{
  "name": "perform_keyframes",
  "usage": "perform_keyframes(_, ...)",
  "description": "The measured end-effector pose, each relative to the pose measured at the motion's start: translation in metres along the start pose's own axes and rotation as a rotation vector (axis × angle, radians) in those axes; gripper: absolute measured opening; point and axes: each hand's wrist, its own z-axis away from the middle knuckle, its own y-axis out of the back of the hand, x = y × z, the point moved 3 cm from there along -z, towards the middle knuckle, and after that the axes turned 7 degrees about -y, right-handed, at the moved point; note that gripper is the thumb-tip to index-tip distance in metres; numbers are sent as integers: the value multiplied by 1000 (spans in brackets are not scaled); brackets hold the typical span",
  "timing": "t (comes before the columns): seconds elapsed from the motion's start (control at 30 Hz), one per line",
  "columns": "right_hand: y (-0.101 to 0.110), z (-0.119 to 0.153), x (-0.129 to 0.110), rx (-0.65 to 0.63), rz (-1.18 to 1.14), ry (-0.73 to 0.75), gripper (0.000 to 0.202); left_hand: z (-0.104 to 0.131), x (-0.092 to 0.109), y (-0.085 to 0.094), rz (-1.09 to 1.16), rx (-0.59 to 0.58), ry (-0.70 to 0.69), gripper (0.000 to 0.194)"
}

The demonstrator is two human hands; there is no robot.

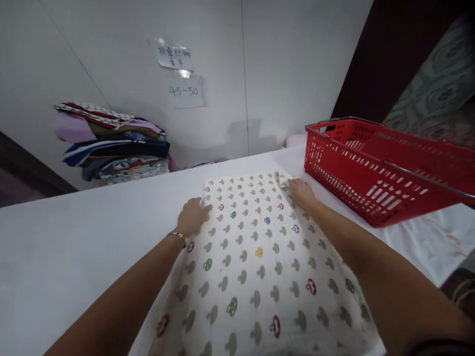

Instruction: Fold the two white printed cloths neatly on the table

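A white cloth point(248, 267) printed with grey mushrooms, and a few red, green, blue and yellow ones, is spread lengthwise in front of me, its near end running out of view. My left hand point(193, 217), with a bracelet at the wrist, has its fingers curled at the cloth's left edge near the far end. At the far right corner, where a small piece is turned over, my right hand point(302, 193) is closed on the fabric. The fingertips of both hands are partly hidden.
The white table point(85, 237) carries the cloth. A red perforated basket point(345, 173) with metal handles stands at the right. Folded clothes point(115, 143) are stacked at the back left, against a pale wall point(289, 64) with two paper notes point(187, 91).
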Motion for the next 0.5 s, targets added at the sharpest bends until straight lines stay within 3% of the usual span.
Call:
perform_keyframes(0.17,-11,-23,10,-74,-75,-60,38,-73,18,-12,-55,83,-138,49)
perform_keyframes(0.27,-11,-34,23,-73,-375,-192,33,-110,21,-22,-67,36,-182,48)
perform_keyframes(0.4,-7,-55,43,-65,-756,-412,24,-142,17,-31,-79,-54,-143,48)
perform_keyframes(0.5,0,-72,52,-93,-831,-475,24,-155,16,-25,-87,3,-136,44)
